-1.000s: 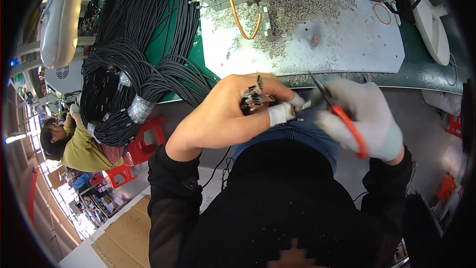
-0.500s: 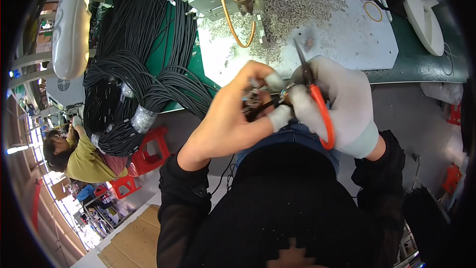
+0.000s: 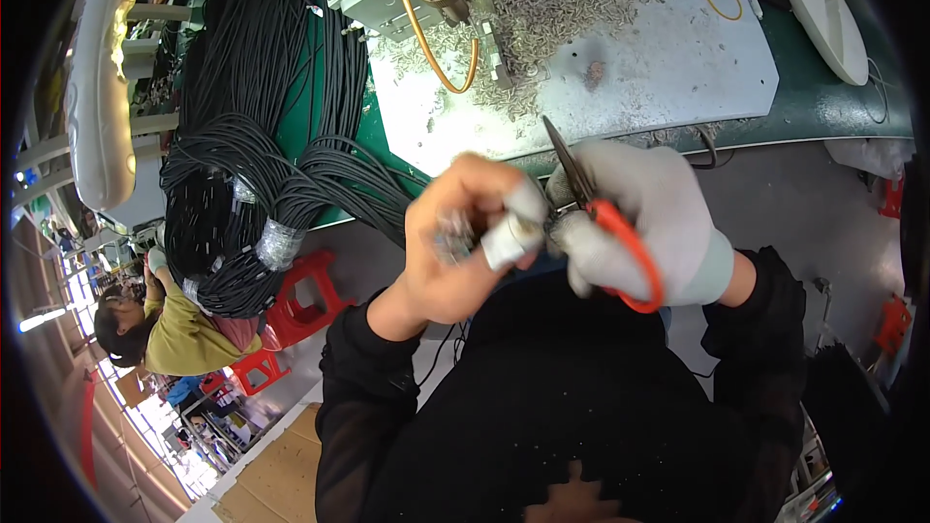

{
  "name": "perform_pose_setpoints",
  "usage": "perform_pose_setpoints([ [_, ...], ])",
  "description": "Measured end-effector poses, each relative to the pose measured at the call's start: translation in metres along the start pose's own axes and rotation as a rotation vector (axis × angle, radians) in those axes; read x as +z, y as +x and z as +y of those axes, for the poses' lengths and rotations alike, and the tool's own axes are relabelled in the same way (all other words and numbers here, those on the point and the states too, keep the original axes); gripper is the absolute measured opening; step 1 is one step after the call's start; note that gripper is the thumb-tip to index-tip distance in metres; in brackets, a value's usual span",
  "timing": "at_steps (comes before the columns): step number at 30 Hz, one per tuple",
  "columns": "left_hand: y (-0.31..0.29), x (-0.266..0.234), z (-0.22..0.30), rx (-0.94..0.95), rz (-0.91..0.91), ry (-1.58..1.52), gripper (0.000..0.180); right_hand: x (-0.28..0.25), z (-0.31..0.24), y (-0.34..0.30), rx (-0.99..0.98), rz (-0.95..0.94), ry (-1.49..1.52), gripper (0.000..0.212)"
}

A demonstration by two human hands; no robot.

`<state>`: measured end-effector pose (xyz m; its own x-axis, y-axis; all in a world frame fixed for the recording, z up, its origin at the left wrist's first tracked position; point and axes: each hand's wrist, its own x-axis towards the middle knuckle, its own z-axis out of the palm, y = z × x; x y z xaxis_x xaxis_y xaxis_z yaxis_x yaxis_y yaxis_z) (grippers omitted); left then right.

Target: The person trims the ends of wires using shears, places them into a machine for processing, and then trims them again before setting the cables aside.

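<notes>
Scissors have drawn back twd near edge of white plate, gripped in gloved R hand; L hand curls round small parts (blurred, can't ID). Prob. mid two-handed fingertip work; next move calls for steady pinch.

The plate before you glares white at its near left. A lamp glows far left; windows at near left blow out. Your left hand and its bits look smeared, probably by motion. Your shirt is dark; the view bows toward black edges.
</notes>
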<state>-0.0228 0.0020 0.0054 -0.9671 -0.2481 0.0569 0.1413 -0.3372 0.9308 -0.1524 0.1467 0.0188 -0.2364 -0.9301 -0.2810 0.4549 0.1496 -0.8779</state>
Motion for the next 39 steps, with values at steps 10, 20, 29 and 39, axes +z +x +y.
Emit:
perform_pose_setpoints([
  [10, 0.009, 0.007, 0.011, -0.219, 0.304, 0.199, 0.014, -0.004, 0.006, 0.007, -0.809, 0.466, -1.279, 0.027],
  [20, 0.015, 0.016, 0.0, -0.079, 0.438, 0.343, 0.016, 0.0, 0.011, -0.006, -0.471, 0.263, -1.086, 0.021],
  [29, 0.013, 0.016, -0.009, -0.001, 0.42, 0.418, 0.018, 0.007, 0.033, 0.004, -0.616, 0.473, -0.938, 0.017],
  [39, 0.019, -0.005, -0.004, -0.254, 0.336, 0.394, 0.013, 0.005, 0.031, 0.001, -0.193, 0.312, -0.608, 0.012],
])
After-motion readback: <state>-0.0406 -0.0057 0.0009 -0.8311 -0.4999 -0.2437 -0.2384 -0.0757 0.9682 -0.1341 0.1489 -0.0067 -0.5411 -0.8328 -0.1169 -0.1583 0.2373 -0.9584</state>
